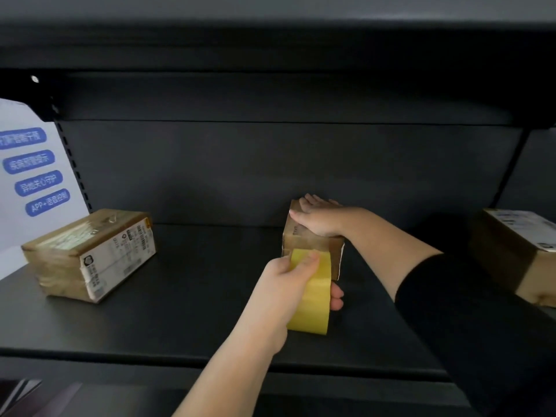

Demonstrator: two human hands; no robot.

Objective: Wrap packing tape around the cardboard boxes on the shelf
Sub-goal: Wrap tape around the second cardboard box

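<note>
Tape roll [313, 299] — seemingly between fingers [337, 294].

Right hand [319, 219] presses flat on small cardboard box [310, 240]; left hand [288, 281] grips yellow tape roll [313, 299].

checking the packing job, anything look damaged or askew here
The small box under the right hand has a ragged, torn-looking right front edge. The left box sits angled on the shelf.

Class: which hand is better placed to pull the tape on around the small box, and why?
Left. The left hand already grips the yellow tape roll against the small brown cardboard box; the right hand presses flat on top.
</note>
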